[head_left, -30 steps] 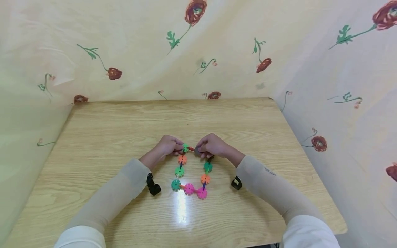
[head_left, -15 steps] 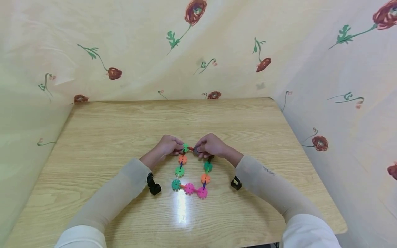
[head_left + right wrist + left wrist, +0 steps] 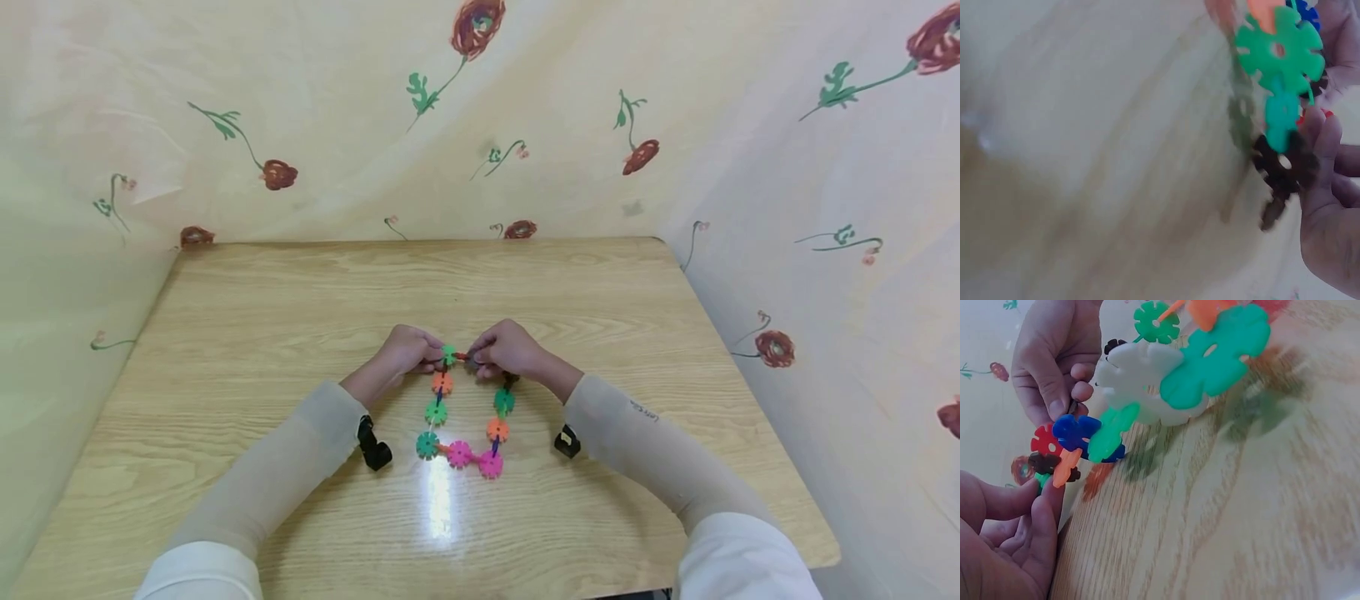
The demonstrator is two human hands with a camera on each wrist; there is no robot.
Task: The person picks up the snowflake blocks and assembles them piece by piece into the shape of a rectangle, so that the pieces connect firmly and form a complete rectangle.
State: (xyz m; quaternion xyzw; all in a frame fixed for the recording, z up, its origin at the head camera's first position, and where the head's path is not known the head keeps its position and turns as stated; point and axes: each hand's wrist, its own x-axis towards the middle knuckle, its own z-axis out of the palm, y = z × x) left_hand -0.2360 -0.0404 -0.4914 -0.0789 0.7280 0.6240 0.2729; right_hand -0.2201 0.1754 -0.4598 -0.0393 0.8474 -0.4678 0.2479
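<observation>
A chain of notched, flower-shaped plastic building discs lies in a rough rectangle, with a pink disc (image 3: 459, 454) on its near side and an orange disc (image 3: 442, 382) on its left. At the far left corner my left hand (image 3: 408, 349) pinches a green disc (image 3: 448, 354) between thumb and fingers. My right hand (image 3: 508, 348) pinches a dark disc (image 3: 1074, 406) beside a red disc (image 3: 1046, 439), which links toward the left hand's disc. In the right wrist view a dark brown disc (image 3: 1282, 164) hangs near the right fingers, which partly hide that end.
The wood-grain table (image 3: 300, 292) extends around the chain, backed by a flowered cloth (image 3: 337, 108). Black wrist mounts (image 3: 373, 446) sit at both forearms. Light glares off the tabletop just below the chain.
My right hand has shifted slightly left, bringing the dark disc nearer the red piece. My left hand keeps its pinch on the green disc, and the chain's shape is nearly unchanged.
</observation>
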